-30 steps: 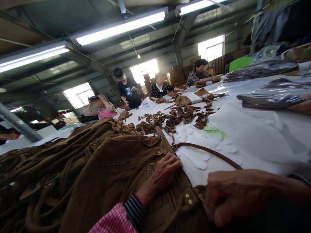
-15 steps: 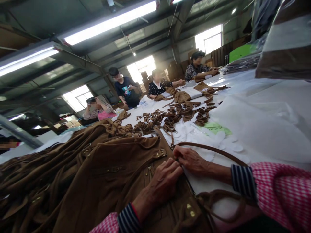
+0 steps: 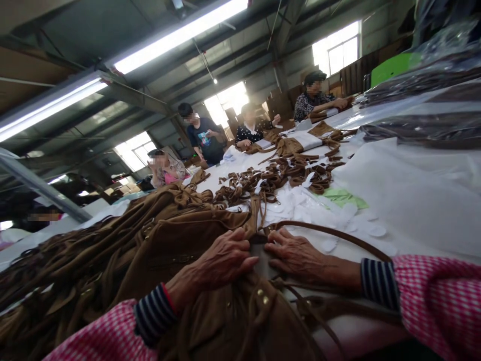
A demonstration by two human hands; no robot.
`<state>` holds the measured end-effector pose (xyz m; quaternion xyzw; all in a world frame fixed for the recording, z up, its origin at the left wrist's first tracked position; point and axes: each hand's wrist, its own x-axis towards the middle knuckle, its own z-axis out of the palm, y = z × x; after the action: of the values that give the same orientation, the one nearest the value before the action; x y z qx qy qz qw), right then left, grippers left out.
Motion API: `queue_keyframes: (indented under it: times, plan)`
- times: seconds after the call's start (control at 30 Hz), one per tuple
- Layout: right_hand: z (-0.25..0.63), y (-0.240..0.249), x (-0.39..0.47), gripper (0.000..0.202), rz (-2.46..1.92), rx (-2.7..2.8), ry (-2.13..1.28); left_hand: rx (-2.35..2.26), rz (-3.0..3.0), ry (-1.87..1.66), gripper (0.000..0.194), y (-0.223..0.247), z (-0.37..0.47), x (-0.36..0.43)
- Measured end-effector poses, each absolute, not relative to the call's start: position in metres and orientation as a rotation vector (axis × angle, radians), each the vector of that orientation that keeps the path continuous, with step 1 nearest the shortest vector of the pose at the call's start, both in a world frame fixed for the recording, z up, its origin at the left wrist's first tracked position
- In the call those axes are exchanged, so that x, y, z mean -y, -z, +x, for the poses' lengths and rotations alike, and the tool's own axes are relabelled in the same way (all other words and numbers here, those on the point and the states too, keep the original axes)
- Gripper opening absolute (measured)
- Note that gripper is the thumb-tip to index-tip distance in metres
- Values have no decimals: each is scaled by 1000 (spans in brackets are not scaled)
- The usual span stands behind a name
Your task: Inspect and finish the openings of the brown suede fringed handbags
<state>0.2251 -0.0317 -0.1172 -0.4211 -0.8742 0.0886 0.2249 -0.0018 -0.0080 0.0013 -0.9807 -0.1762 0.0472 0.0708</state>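
Brown bags lie in a heap over the left part of the worktop. To their right, at the near edge, is the brown bag being handled; its long axis runs from that edge toward the far one, leaning slightly left, with the mouth turned up and rightward. The left hand lies over the mouth's left side, fingers bent; a grey gap shows, then the right hand, fingers curled at the opposite side. Whether either pinches the fabric, I cannot tell. Beyond them lie brown straps and white tabs. A slim handle arches right, short of a green sheet.
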Motion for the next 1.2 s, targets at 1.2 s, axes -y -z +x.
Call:
queue_keyframes:
  times: [1.2]
  plan:
    - [170, 124, -39, 38, -1211, 2003, -601, 936, -3023, -90, 46, -17, -70, 41]
